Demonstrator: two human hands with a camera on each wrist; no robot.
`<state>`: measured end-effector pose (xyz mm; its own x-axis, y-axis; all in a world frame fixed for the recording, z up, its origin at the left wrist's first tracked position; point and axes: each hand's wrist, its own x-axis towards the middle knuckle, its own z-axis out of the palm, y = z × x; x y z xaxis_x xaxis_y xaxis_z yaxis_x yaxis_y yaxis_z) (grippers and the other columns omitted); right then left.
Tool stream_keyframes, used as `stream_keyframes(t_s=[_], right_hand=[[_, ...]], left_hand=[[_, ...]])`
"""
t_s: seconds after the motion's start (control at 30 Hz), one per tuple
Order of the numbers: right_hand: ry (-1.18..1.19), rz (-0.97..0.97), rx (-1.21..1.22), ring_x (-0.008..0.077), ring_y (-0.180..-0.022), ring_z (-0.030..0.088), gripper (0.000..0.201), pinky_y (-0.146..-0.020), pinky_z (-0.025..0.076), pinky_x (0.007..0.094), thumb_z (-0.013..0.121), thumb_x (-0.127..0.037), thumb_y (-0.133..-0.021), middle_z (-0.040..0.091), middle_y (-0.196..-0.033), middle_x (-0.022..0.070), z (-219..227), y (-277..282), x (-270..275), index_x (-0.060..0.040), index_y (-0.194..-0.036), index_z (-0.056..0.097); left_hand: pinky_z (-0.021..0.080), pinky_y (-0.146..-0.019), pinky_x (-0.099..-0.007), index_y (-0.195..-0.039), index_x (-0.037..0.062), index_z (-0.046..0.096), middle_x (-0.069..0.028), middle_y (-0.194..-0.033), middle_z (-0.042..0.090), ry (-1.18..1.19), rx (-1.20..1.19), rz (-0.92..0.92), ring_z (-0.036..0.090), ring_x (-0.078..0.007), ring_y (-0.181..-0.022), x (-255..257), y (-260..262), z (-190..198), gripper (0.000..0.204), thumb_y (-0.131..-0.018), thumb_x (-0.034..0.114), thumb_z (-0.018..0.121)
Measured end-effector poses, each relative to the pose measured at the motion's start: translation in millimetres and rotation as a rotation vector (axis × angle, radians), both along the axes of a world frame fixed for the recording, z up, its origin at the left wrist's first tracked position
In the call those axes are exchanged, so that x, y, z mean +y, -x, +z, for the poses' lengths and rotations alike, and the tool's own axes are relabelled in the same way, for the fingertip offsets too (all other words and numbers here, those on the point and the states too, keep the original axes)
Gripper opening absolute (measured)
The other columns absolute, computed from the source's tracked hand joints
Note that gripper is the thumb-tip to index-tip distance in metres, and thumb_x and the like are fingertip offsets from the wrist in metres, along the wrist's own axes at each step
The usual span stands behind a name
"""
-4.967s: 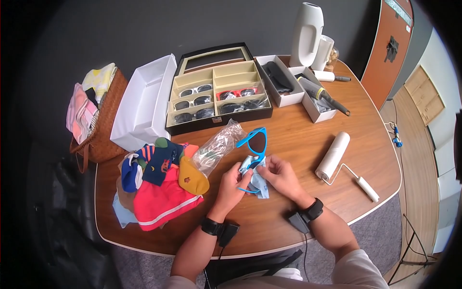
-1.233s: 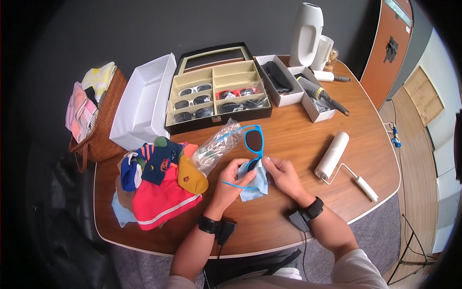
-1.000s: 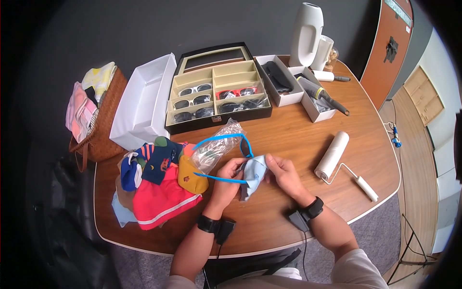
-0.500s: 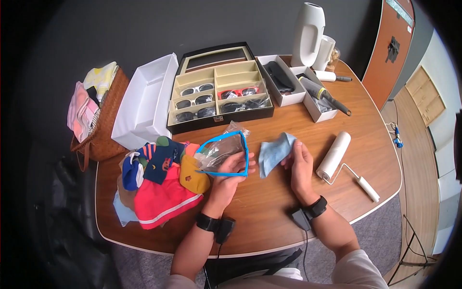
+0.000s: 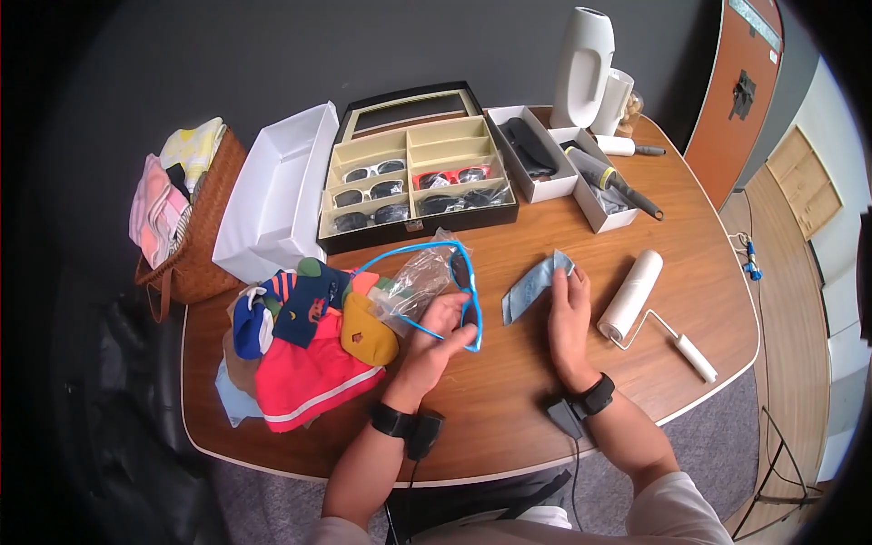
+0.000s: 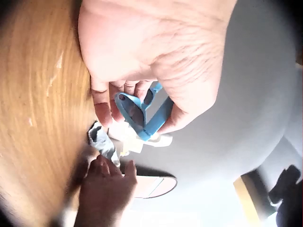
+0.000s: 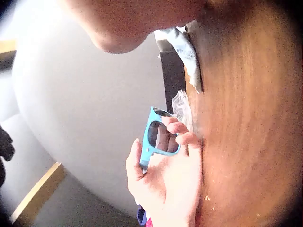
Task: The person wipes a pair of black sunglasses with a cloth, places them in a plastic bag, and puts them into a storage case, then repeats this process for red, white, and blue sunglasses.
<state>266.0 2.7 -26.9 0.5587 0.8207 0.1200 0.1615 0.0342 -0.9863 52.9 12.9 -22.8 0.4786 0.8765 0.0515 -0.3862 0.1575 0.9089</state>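
Observation:
My left hand (image 5: pixel 431 352) holds a pair of blue-framed sunglasses (image 5: pixel 476 320) with dark lenses, thumb on one side and fingers on the other. Their temples are unfolded and point left over a clear plastic bag (image 5: pixel 423 280). In the right wrist view the sunglasses (image 7: pixel 147 153) show lens side on, the fingertips at the lens edge. A light blue cloth (image 5: pixel 529 289) hangs from my right hand (image 5: pixel 569 318), pinched at its right corner between thumb and fingers. The left wrist view shows the cloth (image 6: pixel 105 144) in front of the right hand, apart from the sunglasses.
A sunglasses display case (image 5: pixel 418 218) lies open at the back, several pairs inside. Left are a white box (image 5: pixel 272 200), a basket (image 5: pixel 202 245) and a sock pile (image 5: pixel 318 363). Right lie a lint roller (image 5: pixel 630 295) and small boxes (image 5: pixel 610 218); a white vase (image 5: pixel 581 73) stands behind.
The cloth has come off the sunglasses and moved right with my right hand. My left hand keeps the sunglasses, which have turned so that the temples point left.

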Motion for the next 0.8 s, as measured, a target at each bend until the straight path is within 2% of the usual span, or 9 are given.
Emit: stream_keyframes(t_s=[0.03, 0.07, 0.1, 0.2, 0.3, 0.47, 0.6, 0.63, 0.8], right_hand=[[0.011, -0.040, -0.138, 0.0228, -0.110, 0.047, 0.050, -0.097, 0.039, 0.0314, 0.056, -0.028, -0.099, 0.042, -0.131, 0.0172, 0, 6, -2, 0.0062, -0.134, 0.044], [0.023, -0.079, -0.275, 0.0245, -0.112, 0.047, 0.055, -0.098, 0.039, 0.0320, 0.056, -0.028, -0.099, 0.040, -0.135, 0.0188, 0, 11, -4, 0.0062, -0.139, 0.040], [0.013, -0.071, -0.296, 0.0278, -0.114, 0.046, 0.064, -0.100, 0.039, 0.0357, 0.056, -0.027, -0.099, 0.034, -0.141, 0.0213, 2, 15, -8, 0.0059, -0.146, 0.028], [-0.106, -0.084, -0.245, 0.0263, -0.115, 0.046, 0.061, -0.098, 0.040, 0.0364, 0.056, -0.024, -0.099, 0.034, -0.141, 0.0191, 14, 20, -10, 0.0037, -0.146, 0.029], [-0.196, 0.046, -0.226, 0.0237, -0.115, 0.046, 0.059, -0.098, 0.041, 0.0355, 0.054, -0.025, -0.100, 0.036, -0.140, 0.0164, 30, 13, -14, 0.0014, -0.147, 0.029], [-0.224, 0.190, 0.005, 0.0195, -0.114, 0.049, 0.055, -0.095, 0.042, 0.0319, 0.050, -0.028, -0.102, 0.039, -0.138, 0.0122, 26, 15, -15, 0.0002, -0.145, 0.033], [-0.212, 0.296, 0.233, 0.0182, -0.114, 0.051, 0.056, -0.096, 0.043, 0.0305, 0.052, -0.031, -0.102, 0.043, -0.137, 0.0112, 29, 18, -14, 0.0003, -0.145, 0.034], [-0.153, 0.411, 0.339, 0.0178, -0.115, 0.052, 0.059, -0.098, 0.042, 0.0310, 0.055, -0.032, -0.100, 0.045, -0.137, 0.0114, 18, 11, -10, 0.0005, -0.145, 0.034], [-0.077, 0.438, 0.349, 0.0161, -0.109, 0.055, 0.062, -0.094, 0.046, 0.0308, 0.064, -0.024, -0.096, 0.046, -0.132, 0.0122, 20, 16, -10, 0.0014, -0.143, 0.035]], left_hand=[[0.048, -0.079, -0.0282, -0.128, 0.0019, 0.045, -0.0066, -0.107, 0.054, 0.000, 0.015, -0.052, 0.056, -0.0143, -0.097, -3, -2, 7, 0.044, -0.087, 0.000, 0.062], [0.048, -0.079, -0.0275, -0.128, 0.0020, 0.045, -0.0058, -0.107, 0.054, -0.033, 0.048, -0.064, 0.055, -0.0135, -0.096, -4, -4, 10, 0.044, -0.087, -0.001, 0.063], [0.048, -0.079, -0.0268, -0.128, 0.0020, 0.045, -0.0050, -0.106, 0.054, -0.065, 0.081, -0.077, 0.055, -0.0127, -0.095, -6, -7, 11, 0.045, -0.087, -0.001, 0.064], [0.048, -0.080, -0.0260, -0.124, 0.0026, 0.047, -0.0023, -0.104, 0.055, -0.033, 0.197, -0.113, 0.055, -0.0096, -0.096, -9, -9, 14, 0.048, -0.083, 0.000, 0.072], [0.048, -0.083, -0.0264, -0.120, 0.0030, 0.049, -0.0024, -0.105, 0.058, -0.074, 0.315, -0.121, 0.056, -0.0093, -0.098, -11, -10, 10, 0.050, -0.080, 0.005, 0.078], [0.049, -0.087, -0.0279, -0.115, 0.0037, 0.053, -0.0047, -0.107, 0.062, -0.374, 0.607, -0.016, 0.058, -0.0109, -0.097, -12, -13, 5, 0.056, -0.072, 0.015, 0.087], [0.049, -0.087, -0.0292, -0.114, 0.0046, 0.055, -0.0051, -0.105, 0.062, -0.455, 0.657, -0.029, 0.058, -0.0120, -0.096, -13, -12, 13, 0.058, -0.069, 0.018, 0.089], [0.049, -0.086, -0.0292, -0.115, 0.0048, 0.055, -0.0052, -0.105, 0.062, -0.477, 0.657, -0.019, 0.058, -0.0122, -0.096, -14, -12, 13, 0.059, -0.069, 0.018, 0.089], [0.048, -0.089, -0.0298, -0.120, 0.0042, 0.053, -0.0060, -0.111, 0.061, -0.398, 0.618, 0.009, 0.058, -0.0145, -0.102, -12, -11, 13, 0.067, -0.067, 0.019, 0.091]])
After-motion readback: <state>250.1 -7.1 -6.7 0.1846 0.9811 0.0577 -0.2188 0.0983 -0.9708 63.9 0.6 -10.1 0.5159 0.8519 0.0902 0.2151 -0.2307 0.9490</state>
